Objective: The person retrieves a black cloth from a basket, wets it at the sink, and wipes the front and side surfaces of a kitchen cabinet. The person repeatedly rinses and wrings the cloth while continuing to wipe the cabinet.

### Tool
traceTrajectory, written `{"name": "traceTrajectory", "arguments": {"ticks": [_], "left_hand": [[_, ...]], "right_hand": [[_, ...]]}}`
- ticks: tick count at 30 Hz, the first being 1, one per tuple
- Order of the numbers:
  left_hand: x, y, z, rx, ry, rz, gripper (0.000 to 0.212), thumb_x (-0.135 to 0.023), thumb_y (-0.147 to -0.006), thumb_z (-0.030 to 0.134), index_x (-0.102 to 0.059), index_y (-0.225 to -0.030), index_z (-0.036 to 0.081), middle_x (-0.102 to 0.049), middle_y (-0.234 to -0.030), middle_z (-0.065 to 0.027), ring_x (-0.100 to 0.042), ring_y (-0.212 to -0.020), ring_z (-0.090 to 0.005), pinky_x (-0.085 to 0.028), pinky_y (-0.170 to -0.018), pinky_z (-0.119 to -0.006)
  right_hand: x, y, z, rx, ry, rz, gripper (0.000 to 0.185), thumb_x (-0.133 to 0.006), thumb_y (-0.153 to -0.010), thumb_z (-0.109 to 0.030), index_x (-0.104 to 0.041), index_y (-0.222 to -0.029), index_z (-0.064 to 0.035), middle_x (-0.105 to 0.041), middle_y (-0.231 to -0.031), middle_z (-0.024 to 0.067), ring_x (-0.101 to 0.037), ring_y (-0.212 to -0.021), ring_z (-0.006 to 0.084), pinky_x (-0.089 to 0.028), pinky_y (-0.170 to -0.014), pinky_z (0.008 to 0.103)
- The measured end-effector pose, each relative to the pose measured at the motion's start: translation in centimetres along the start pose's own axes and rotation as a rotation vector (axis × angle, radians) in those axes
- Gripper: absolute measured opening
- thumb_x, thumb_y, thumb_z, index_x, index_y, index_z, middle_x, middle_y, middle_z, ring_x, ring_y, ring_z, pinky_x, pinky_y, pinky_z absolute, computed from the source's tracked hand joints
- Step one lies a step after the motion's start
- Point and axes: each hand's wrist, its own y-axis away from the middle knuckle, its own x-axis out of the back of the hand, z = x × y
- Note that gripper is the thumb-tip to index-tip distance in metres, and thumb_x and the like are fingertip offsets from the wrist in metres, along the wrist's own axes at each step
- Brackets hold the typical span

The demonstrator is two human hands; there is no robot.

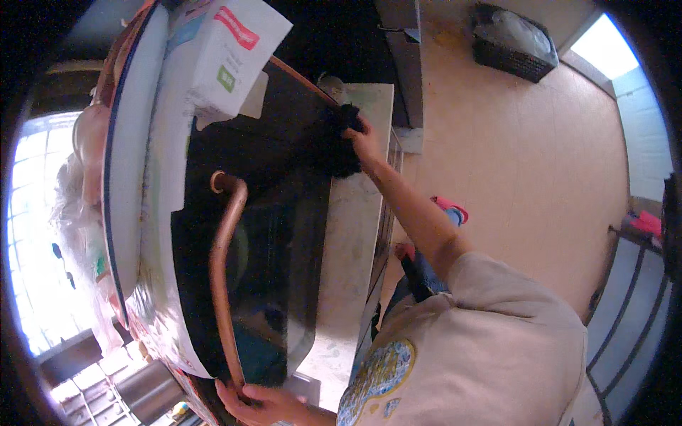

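Note:
A black countertop oven (256,255) with a glass front and a long curved copper-coloured handle (217,271) stands before me, sideways in the head view. At the bottom, my left hand (261,402) has its fingers and thumb around the lower end of the handle. My right hand (363,141), upper centre, grips a bunched black cloth (345,160) against the oven's far edge, by its copper-coloured trim. The cloth hides part of that edge.
A white box (234,58) and papers lie on the oven. Under it is a worn pale tabletop (346,239). A metal pot (149,391) is at lower left, a black basket (511,53) with a plastic bag on the floor at upper right, a metal-framed chair or rack (628,319) at right.

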Motion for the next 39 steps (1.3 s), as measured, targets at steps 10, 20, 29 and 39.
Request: {"name": "traceTrajectory", "arguments": {"ticks": [10,20,29,39], "left_hand": [[-1.6,1.1,-0.8,-0.002,-0.125,0.091,0.032,-0.041,-0.088,0.021,-0.061,-0.085,-0.003,-0.063,-0.082,-0.0118,-0.059,-0.075,-0.0235,-0.046,-0.066,-0.032],[-3.0,0.7,1.5,0.206,0.101,0.184,0.039,-0.043,-0.088,0.028,-0.059,-0.071,-0.003,-0.058,-0.066,-0.0126,-0.053,-0.059,-0.0245,-0.043,-0.057,-0.035],[-3.1,2.0,-2.0,0.073,-0.163,0.162,0.037,-0.040,-0.088,0.025,-0.061,-0.078,-0.004,-0.061,-0.073,-0.0127,-0.057,-0.065,-0.0250,-0.044,-0.060,-0.034],[-3.7,0.0,1.9,0.045,-0.004,0.216,0.040,-0.039,-0.088,0.028,-0.059,-0.070,-0.001,-0.058,-0.065,-0.0116,-0.054,-0.056,-0.0268,-0.043,-0.054,-0.040]], "right_hand": [[-0.9,2.1,-2.2,0.260,-0.081,-0.029,0.063,-0.062,-0.066,-0.002,-0.036,-0.124,-0.0046,-0.047,-0.117,0.0145,-0.045,-0.109,0.0241,-0.034,-0.093,0.0317],[-0.3,1.9,0.9,0.161,0.371,0.059,0.057,-0.062,-0.067,-0.010,-0.038,-0.118,0.0007,-0.051,-0.110,0.0194,-0.050,-0.101,0.0301,-0.038,-0.088,0.0357],[0.7,12.7,0.2,0.110,0.775,-0.185,0.054,-0.059,-0.068,-0.011,-0.035,-0.116,-0.0026,-0.052,-0.100,0.0240,-0.049,-0.095,0.0394,-0.042,-0.080,0.0431],[4.3,-7.9,-9.0,0.447,1.666,-0.066,0.056,-0.057,-0.069,-0.023,-0.040,-0.117,0.0012,-0.042,-0.112,0.0169,-0.043,-0.098,0.0316,-0.040,-0.080,0.0382]]}}
